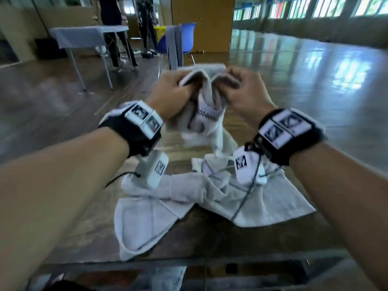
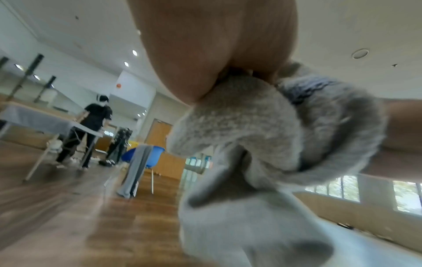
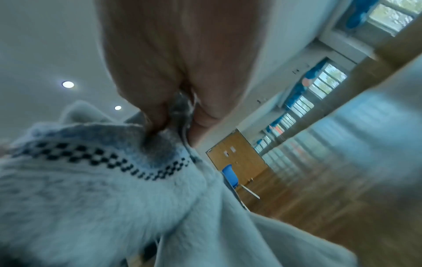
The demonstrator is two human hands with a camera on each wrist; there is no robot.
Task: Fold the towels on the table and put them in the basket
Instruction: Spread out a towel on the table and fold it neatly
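Desk edge: the desk [image 1: 210,232] fills the lower half of the head view, its near rim across the bottom; under it only blurred shapes show, and no basket can be made out in any view.
Loose towel: a pale towel [image 1: 168,206] lies crumpled on the desk at lower centre, one corner spread toward the near rim, unfolded, so by my reading it waits its turn.
Wrists: both forearms reach in from the lower corners, each with a black strap and a white camera block hanging below it, above the loose towel.
Held towel: a second towel [image 1: 201,114] is lifted above the desk at frame centre, its tail hanging down toward the heap; whether it touches the heap I cannot tell.
Left hand: the left hand [image 1: 174,91] has its fingers curled round the upper edge of the held towel; the left wrist view shows a bunch of cloth squeezed under the palm.
Right hand: the right hand [image 1: 243,91] pinches the same edge just beside the left; the right wrist view shows cloth with a dark checked border nipped between fingertips.
Why so: hands close together at the top edge suggest they are seeking corners, letting the weight of the cloth straighten it before a fold.
Far: upper left, another table [image 1: 88,36] with people standing behind it; upper centre, a blue chair [image 1: 189,36] with grey cloth draped over it.
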